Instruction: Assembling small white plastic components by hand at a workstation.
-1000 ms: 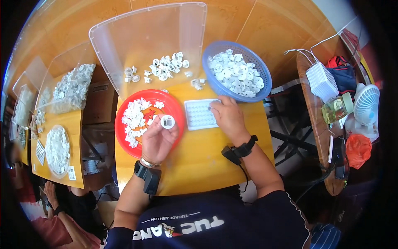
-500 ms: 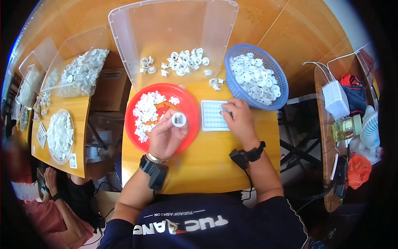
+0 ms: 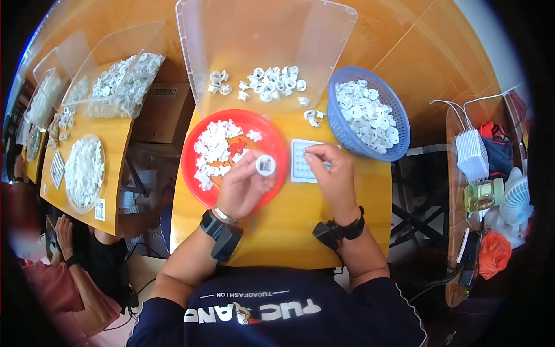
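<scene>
1. The left hand (image 3: 243, 188) pinches a small round white plastic cap (image 3: 265, 165) over the red round plastic plate (image 3: 193, 151).
2. The right hand (image 3: 332, 173) presses fingertips onto a white rectangular grid tray (image 3: 300, 168) on the wooden worktop (image 3: 289, 225).
3. A brown cardboard box (image 3: 159, 107) with a pale label sits left.

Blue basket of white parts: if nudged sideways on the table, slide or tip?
Probably slides: the blue basket looks wide, shallow and flat-based. Likely light, being perforated plastic filled with small white parts. Heaped near the rim, so a sharp shove might spill some.

Red plate (image 3: 196, 144), blue basket (image 3: 404, 124), white parts (image 3: 214, 147), perhaps grey-gridded tray (image 3: 300, 168)
</scene>
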`<state>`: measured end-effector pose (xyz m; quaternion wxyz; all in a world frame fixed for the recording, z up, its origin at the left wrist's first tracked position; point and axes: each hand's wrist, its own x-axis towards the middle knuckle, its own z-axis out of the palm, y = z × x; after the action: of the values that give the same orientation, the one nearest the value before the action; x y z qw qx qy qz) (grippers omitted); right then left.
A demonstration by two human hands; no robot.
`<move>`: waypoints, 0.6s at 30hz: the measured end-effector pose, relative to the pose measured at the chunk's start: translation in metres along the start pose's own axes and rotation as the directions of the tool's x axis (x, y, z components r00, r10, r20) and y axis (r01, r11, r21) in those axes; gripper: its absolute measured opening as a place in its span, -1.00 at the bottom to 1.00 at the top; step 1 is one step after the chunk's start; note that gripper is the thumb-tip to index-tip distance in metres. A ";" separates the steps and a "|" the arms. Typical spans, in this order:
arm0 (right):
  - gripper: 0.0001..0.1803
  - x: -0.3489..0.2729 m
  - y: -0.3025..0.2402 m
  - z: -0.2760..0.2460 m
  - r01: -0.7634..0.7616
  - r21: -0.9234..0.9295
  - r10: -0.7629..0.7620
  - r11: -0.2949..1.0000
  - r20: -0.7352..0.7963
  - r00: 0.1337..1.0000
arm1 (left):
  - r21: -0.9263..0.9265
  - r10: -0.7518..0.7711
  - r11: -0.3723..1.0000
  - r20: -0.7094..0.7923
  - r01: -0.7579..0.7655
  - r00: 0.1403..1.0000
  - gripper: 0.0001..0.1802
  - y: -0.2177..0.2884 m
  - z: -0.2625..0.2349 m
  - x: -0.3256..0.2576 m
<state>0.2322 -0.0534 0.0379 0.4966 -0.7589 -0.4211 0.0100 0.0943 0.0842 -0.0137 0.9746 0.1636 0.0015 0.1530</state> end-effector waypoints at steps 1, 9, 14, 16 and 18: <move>-0.90 -0.001 -0.010 0.006 -0.069 0.199 0.068 0.978 0.011 0.998 | 0.016 0.003 1.000 -0.004 -0.003 1.000 -0.78 0.000 0.001 0.000; -0.88 -0.002 -0.030 0.026 0.168 0.082 -0.175 0.982 0.083 0.981 | 0.140 0.030 0.990 -0.022 -0.026 0.999 -0.81 -0.001 0.002 0.001; -0.88 -0.004 -0.029 0.027 0.168 0.042 -0.171 0.985 0.089 0.981 | 0.274 0.039 0.962 -0.054 -0.023 0.998 -0.83 -0.003 0.002 0.000; -0.91 -0.004 -0.021 0.026 0.085 0.154 -0.107 0.984 0.143 0.984 | 0.302 0.035 0.953 -0.061 -0.015 0.998 -0.81 -0.004 0.000 0.000; -0.93 -0.004 -0.011 0.024 -0.006 0.256 -0.047 0.967 0.200 0.979 | 0.330 0.028 0.944 -0.066 -0.004 0.997 -0.80 -0.006 0.001 0.000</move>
<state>0.2125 -0.0369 0.0327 0.5442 -0.6791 -0.4731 0.1371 0.0959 0.0786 -0.0151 0.9317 0.3186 0.0598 0.1641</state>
